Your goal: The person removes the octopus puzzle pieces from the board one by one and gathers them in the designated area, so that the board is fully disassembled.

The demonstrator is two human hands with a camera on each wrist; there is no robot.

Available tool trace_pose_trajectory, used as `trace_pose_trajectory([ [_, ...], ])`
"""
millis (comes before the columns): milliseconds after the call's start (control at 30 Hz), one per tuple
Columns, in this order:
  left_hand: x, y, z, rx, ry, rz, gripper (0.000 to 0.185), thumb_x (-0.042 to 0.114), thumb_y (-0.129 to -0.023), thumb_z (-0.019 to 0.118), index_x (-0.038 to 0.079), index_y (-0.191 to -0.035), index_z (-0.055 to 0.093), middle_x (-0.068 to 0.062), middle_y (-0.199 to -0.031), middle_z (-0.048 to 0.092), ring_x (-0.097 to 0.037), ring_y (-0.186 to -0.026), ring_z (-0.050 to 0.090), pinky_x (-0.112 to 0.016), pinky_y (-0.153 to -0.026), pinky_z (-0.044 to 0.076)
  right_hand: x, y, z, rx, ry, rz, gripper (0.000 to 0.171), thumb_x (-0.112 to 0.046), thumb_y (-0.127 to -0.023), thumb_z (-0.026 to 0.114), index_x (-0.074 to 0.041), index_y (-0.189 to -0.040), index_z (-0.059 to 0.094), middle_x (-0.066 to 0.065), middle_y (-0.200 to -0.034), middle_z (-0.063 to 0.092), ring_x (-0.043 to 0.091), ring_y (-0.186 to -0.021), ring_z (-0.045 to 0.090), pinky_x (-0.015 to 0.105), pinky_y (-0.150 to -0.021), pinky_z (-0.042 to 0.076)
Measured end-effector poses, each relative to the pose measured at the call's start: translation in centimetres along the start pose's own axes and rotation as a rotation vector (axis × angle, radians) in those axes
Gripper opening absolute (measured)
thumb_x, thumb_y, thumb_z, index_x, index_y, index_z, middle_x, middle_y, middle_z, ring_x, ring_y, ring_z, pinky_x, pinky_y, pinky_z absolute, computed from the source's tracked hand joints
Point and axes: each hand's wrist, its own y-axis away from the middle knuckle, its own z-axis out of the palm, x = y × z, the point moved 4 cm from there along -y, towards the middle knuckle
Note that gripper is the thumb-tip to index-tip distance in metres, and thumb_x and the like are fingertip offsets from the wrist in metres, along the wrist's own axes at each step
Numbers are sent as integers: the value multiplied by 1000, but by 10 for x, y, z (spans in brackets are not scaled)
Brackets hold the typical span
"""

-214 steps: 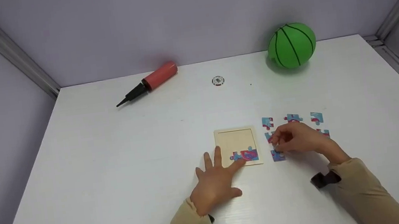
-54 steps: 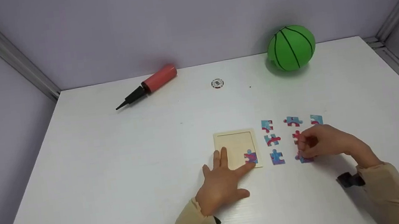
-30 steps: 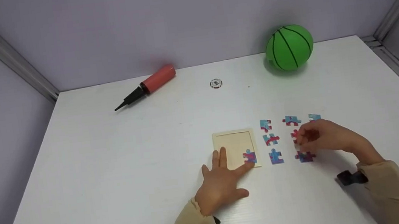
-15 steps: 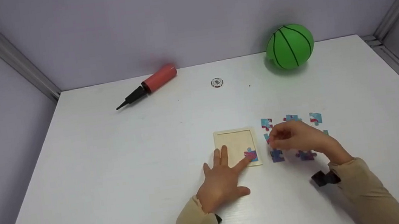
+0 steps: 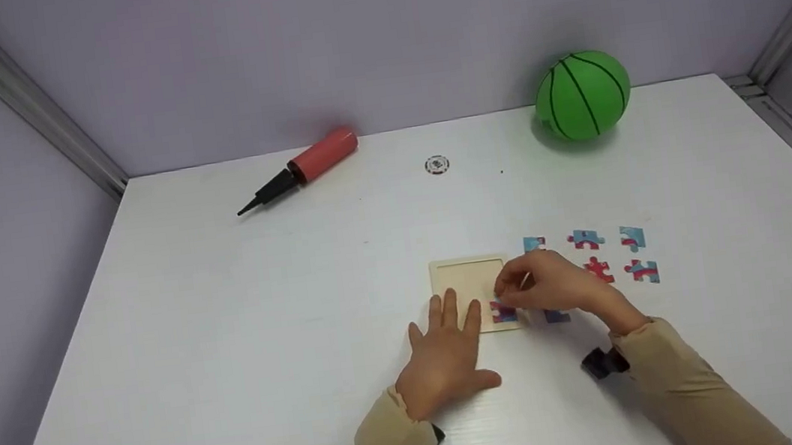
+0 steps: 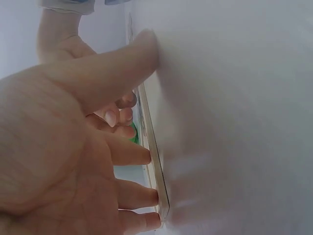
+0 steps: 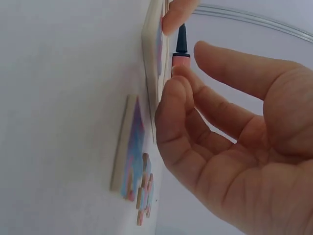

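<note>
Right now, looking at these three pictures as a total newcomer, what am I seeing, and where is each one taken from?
No machine here: a person works with bare hands. The wide picture comes from a camera on the head, the two close ones from cameras on the wrists. On the white table lies a wooden puzzle tray. The left hand lies flat, fingers on the tray. The right hand reaches over the tray's right edge with curled fingers; whether it holds a piece cannot be told. Loose puzzle pieces lie to the right. At the back lie a green ball and a red pump.
</note>
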Motion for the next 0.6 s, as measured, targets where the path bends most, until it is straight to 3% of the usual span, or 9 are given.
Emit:
trace_pose_trajectory([
  [200,0,0,0,4,-19,-4,94,50,-80,72,10,-152,27,-22,-157,13,-40,-143,13,-65,-102,27,2,0,1,28,16,52,13,-11,-87,70,-5,-98,70,1,-80,61,16,-69,53,29,-61,47],
  [467,0,0,0,12,0,-8,93,50,-80,73,12,-152,28,-21,-157,14,-40,-143,12,-65,-102,27,0,0,2,13,32,12,15,-13,-87,70,-2,-98,72,1,-79,62,15,-70,52,30,-65,47],
  [600,0,1,-1,24,-10,-11,92,50,-79,73,13,-152,29,-21,-157,16,-47,-141,12,-64,-102,28,0,0,3,13,58,14,13,-13,-87,70,-3,-95,73,0,-77,62,14,-68,51,29,-64,46],
])
